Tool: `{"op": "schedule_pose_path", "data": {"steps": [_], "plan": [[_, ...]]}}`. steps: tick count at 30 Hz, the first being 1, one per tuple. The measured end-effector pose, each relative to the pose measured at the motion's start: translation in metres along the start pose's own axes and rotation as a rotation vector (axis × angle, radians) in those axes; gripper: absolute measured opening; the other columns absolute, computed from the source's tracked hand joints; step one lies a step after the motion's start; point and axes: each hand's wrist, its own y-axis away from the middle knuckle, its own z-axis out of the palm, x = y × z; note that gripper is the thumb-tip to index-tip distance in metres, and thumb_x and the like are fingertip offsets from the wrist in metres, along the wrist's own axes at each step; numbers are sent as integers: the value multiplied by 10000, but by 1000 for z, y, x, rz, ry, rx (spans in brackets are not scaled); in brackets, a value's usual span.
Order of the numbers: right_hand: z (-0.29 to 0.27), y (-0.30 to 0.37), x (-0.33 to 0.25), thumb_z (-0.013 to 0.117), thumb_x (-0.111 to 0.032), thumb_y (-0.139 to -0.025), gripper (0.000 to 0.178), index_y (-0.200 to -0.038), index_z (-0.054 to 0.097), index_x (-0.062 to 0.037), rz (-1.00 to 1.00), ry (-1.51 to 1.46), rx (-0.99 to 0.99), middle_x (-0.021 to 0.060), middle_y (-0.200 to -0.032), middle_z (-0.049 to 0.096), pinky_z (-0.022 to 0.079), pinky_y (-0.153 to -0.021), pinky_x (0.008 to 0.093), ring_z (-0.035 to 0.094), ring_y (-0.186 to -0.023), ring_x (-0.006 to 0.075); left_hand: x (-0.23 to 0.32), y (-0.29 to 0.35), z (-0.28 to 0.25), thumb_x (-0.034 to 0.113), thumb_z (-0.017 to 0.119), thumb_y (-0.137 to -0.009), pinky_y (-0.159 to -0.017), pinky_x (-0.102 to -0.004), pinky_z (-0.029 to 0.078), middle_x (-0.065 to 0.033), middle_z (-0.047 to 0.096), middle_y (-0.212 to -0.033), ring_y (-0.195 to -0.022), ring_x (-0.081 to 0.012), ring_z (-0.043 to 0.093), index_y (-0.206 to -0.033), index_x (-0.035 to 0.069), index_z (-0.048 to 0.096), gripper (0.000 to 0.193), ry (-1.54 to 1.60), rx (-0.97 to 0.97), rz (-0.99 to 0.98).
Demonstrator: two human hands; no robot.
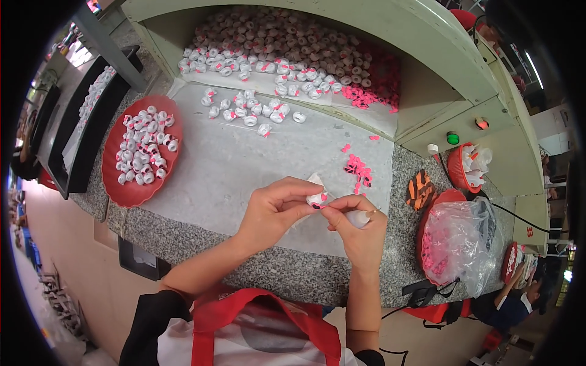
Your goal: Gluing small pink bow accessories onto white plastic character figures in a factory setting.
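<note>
Over the paper-covered worktop, my left hand is closed, its thumb and fingers pinching a small white figure piece with pink and black details. My right hand meets it from the right, its thumb and index fingertip at the piece's lower edge. Tucked in the curled fingers of that hand is a small white squeeze bottle with a thin tip. Whether a tiny part sits between the right fingertips is hidden. Beyond the right hand lie loose pink and black bits. Several white pieces with pink dots sit farther back.
A red dish of finished-looking white pieces stands left. The green metal cabinet behind holds heaps of more. At right are orange-black striped pieces, a red basket, a plastic bag over a red dish, and a black cable.
</note>
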Motion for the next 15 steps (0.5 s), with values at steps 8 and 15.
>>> {"op": "schedule_pose_path", "data": {"steps": [8, 15], "plan": [[7, 7, 2, 672, 26, -677, 172, -834, 603, 5, -71, 18, 44, 25, -703, 573, 417, -556, 183, 522, -616, 71, 7, 0, -3, -73, 546, -769, -818, -269, 463, -131, 533, -1079, -970, -182, 540, -1053, -38, 550, 286, 47, -75, -69], [1, 7, 9, 670, 50, -664, 207, -856, 609, 2, -158, 50, 27, 16, -758, 560, 413, -616, 188, 518, -690, 66, 0, 1, 5, -69, 541, -775, -823, -273, 456, -142, 535, -1075, -958, -185, 547, -1014, -41, 564, 242, 100, -52, -28]]}}
